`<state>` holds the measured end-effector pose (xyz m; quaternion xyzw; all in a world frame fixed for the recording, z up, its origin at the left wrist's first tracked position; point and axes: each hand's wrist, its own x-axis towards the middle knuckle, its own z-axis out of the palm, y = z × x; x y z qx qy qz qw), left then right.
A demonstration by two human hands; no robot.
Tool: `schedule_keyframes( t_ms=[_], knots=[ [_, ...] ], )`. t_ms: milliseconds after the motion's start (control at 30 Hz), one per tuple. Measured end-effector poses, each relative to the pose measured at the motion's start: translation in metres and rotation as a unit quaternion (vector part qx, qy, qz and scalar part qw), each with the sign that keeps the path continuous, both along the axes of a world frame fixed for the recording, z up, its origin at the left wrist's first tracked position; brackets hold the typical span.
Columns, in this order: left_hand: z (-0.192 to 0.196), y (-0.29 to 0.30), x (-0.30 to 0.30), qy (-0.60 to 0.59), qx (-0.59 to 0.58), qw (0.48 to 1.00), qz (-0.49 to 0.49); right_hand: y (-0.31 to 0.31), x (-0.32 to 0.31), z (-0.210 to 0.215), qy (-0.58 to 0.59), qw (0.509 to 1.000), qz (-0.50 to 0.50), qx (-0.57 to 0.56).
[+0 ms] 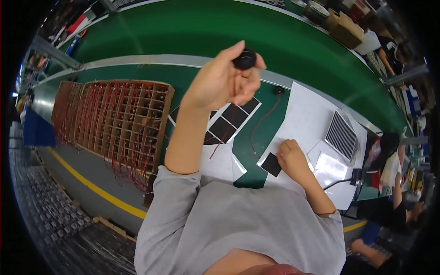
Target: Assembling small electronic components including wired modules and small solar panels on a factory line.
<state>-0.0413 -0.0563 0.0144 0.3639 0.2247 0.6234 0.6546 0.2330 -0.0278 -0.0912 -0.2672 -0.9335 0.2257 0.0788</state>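
Observation:
Raised over the near edge of the green belt, my left hand (224,78) grips a round black part (245,59) between thumb and fingers. A thin red wire (225,134) hangs below that hand. My right hand (292,160) rests lower on the table, fingers curled at the corner of a black square (271,164) with a white border; its fingertips are partly hidden. Between the hands lies a second round black part (279,90), its red wire (257,124) trailing toward me. Beneath my left wrist is a white sheet of black squares (223,130).
At the left stand divided cardboard boxes (123,121) full of black parts with red wires. White paper (298,120) covers the right of the table, with a striped black sheet (342,136) on it. The green belt (183,36) runs beyond. A person's arm (397,190) shows at far right.

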Motion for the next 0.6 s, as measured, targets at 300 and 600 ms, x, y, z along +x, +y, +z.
schedule_keyframes(
  t_ms=[300,600],
  knots=[
    [-0.011,0.006,0.023,-0.086,-0.059,0.988,-0.115,0.047,-0.035,0.078,0.274,0.908,-0.023,-0.316],
    [-0.011,0.009,0.046,-0.025,-0.105,0.987,-0.121,0.052,-0.095,0.1,0.469,0.799,0.019,-0.376]
  ],
)
